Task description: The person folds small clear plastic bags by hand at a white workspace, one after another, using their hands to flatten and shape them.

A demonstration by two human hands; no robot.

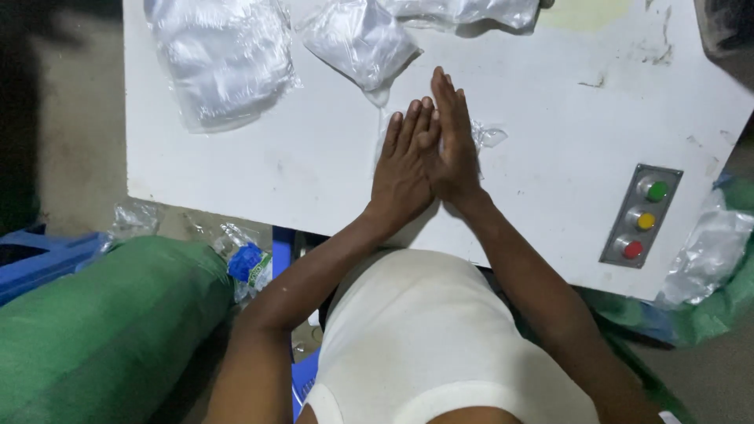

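Pressing hands (428, 153) flat on white table (550, 118).

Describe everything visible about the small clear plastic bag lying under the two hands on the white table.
The small clear plastic bag lies flat on the white table, thin, glossy and crinkled. Most of it is hidden: the left hand and the right hand press down on it side by side, fingers straight and together. Only a wrinkled corner shows to the right of the right hand, and a pale strip near the fingertips. Its contents cannot be made out. It lies apart from the larger bags above.
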